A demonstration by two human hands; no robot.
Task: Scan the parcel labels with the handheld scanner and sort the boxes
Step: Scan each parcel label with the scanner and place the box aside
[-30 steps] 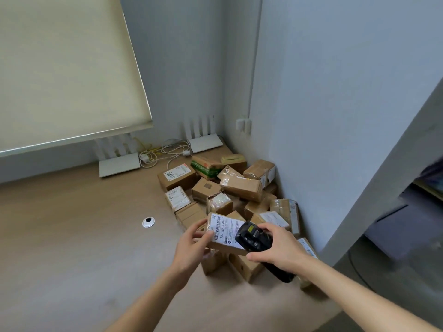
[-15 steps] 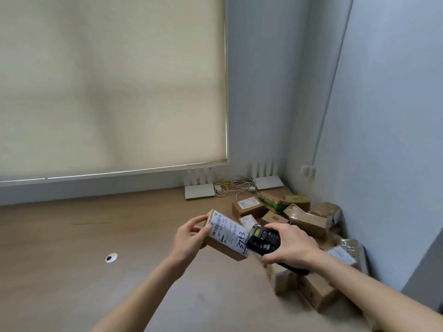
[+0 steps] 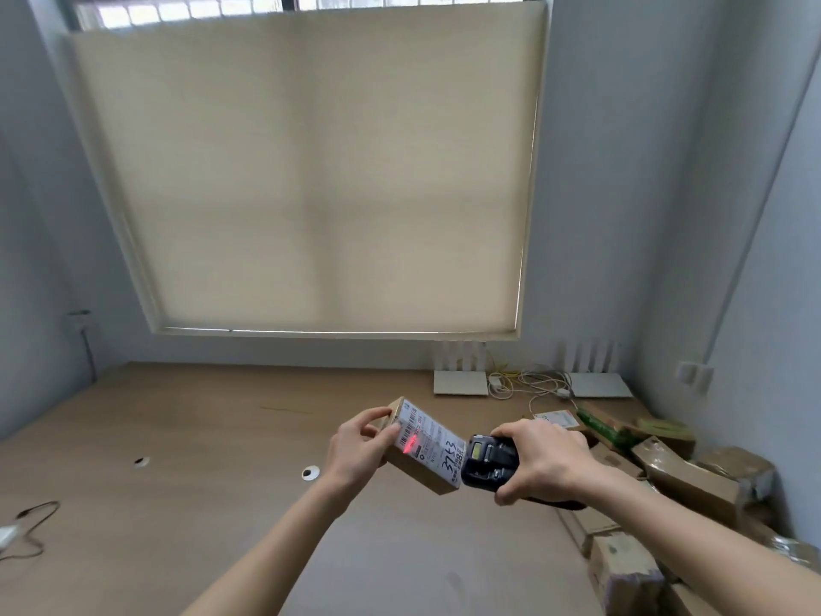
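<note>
My left hand [image 3: 355, 446] holds a small brown cardboard box [image 3: 422, 475] tilted above the wooden desk, its white label [image 3: 428, 442] facing up with handwritten digits. A red scanner dot glows on the label near the barcode. My right hand [image 3: 540, 460] grips the black handheld scanner [image 3: 486, 464], whose head points left at the label and nearly touches the box's right end. A heap of several brown parcels [image 3: 693, 477] lies along the right wall.
The wooden desk [image 3: 200, 437] spreads out to the left, with two cable holes [image 3: 310, 472] and a cable [image 3: 31, 522] at the far left. Two white routers [image 3: 460, 382] and tangled wires [image 3: 533, 384] sit below the window blind.
The view has swung left and up, away from the parcel heap. The box and scanner stayed together in my hands, and a red scan light now shows on the label.
</note>
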